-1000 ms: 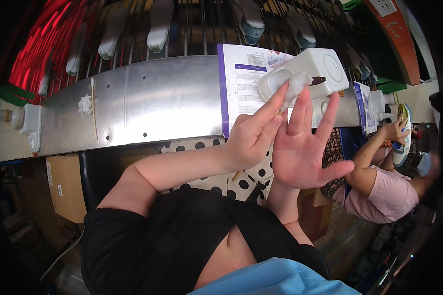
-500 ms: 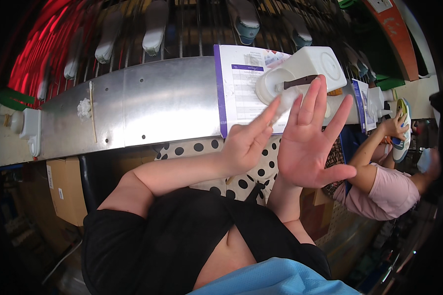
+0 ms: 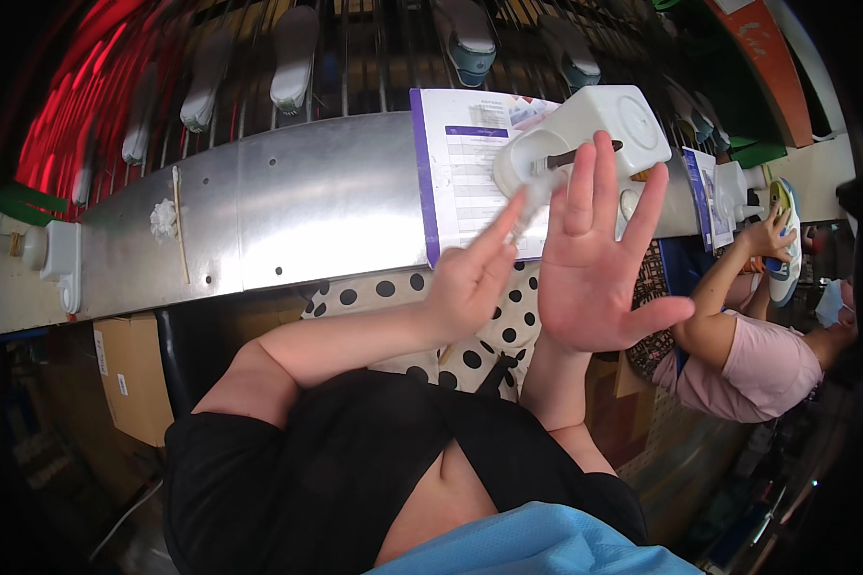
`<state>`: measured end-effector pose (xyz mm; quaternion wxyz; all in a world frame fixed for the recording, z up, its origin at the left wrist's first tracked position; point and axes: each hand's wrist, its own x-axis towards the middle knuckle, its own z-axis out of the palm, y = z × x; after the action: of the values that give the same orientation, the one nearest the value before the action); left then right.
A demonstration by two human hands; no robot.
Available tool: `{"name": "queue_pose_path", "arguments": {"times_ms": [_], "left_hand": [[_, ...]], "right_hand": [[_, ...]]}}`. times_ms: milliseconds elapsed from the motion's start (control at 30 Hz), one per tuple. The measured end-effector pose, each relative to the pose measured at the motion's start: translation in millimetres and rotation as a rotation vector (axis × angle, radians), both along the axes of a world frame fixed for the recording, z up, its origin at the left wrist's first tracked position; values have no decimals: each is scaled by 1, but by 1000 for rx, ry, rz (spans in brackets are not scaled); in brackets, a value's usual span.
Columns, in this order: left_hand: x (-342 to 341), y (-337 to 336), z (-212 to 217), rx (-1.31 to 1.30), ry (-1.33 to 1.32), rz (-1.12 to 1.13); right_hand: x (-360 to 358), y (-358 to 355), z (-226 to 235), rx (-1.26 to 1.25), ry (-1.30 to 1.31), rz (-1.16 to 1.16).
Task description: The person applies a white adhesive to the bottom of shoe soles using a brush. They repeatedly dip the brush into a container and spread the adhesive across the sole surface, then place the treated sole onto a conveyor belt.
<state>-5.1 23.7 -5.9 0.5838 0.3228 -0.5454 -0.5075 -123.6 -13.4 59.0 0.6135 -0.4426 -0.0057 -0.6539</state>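
My left hand [image 3: 468, 287] is closed, its index finger stretched along a blurred whitish strip or wad [image 3: 537, 206] that I cannot identify. That piece reaches to the little-finger side of my right hand [image 3: 594, 273]. My right hand is raised with its palm toward me, fingers spread and nothing in it. Behind its fingertips stands a white plastic jug [image 3: 633, 129] with a round cup-like opening. A dark-handled brush [image 3: 583, 154] lies across that opening. Under the jug is a printed sheet [image 3: 465, 192] with a purple edge, on the metal bench [image 3: 336, 201].
Several shoes [image 3: 292, 62] rest on a rack of metal rods beyond the bench. A thin stick [image 3: 180, 225] and a white crumpled wad [image 3: 163, 218] lie at left, near another white container [image 3: 64, 259]. At right a co-worker [image 3: 767, 369] holds a shoe [image 3: 786, 235].
My left hand has shifted slightly left with the whitish piece. The right hand has also moved a little left and up, staying open. The whole view has shifted slightly.
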Motion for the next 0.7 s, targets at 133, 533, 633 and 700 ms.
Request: {"name": "queue_pose_path", "arguments": {"times_ms": [133, 533, 633, 700], "left_hand": [[10, -18, 8, -134, 64, 185], [3, -20, 14, -276, -93, 238], [1, -20, 8, -281, -132, 257], [-1, -18, 3, -259, -166, 252]], "right_hand": [[-7, 2, 7, 156, -209, 226], [15, 17, -11, -37, 116, -14], [22, 17, -20, -177, 406, -200], [26, 17, -24, -214, 556, -330]]}}
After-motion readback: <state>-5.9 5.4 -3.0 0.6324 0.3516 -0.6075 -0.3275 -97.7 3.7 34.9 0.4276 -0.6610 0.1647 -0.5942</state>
